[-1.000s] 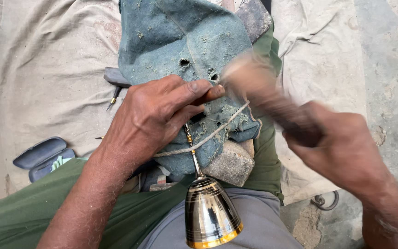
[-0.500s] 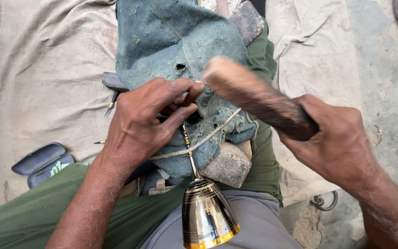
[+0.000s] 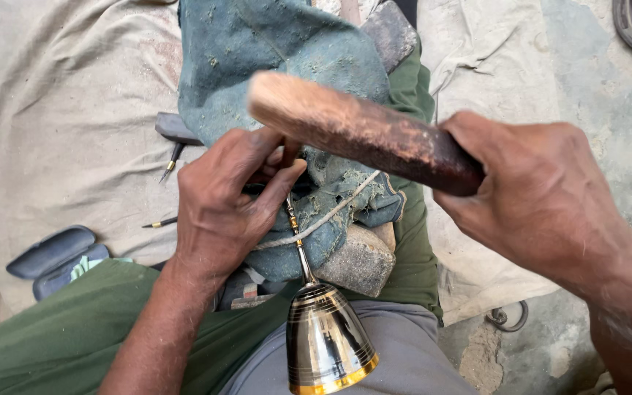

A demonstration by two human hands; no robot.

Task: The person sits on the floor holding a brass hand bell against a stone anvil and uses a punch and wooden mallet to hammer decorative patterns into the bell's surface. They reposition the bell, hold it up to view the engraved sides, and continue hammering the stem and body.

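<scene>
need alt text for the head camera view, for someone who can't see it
Seen from above, the right hand grips a worn wooden mallet raised over the left hand, which pinches the thin stem of a shiny metal bell against a blue cloth-covered block on the person's lap. Pale sheeting covers the ground.

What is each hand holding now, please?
Left hand: fingers closed on the bell's thin stem.
Right hand: closed around the wooden mallet.

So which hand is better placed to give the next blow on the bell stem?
Probably the right hand: it grips the wooden mallet, raised above the bell. The left hand is busy pinching the stem on the blue cloth.
</scene>
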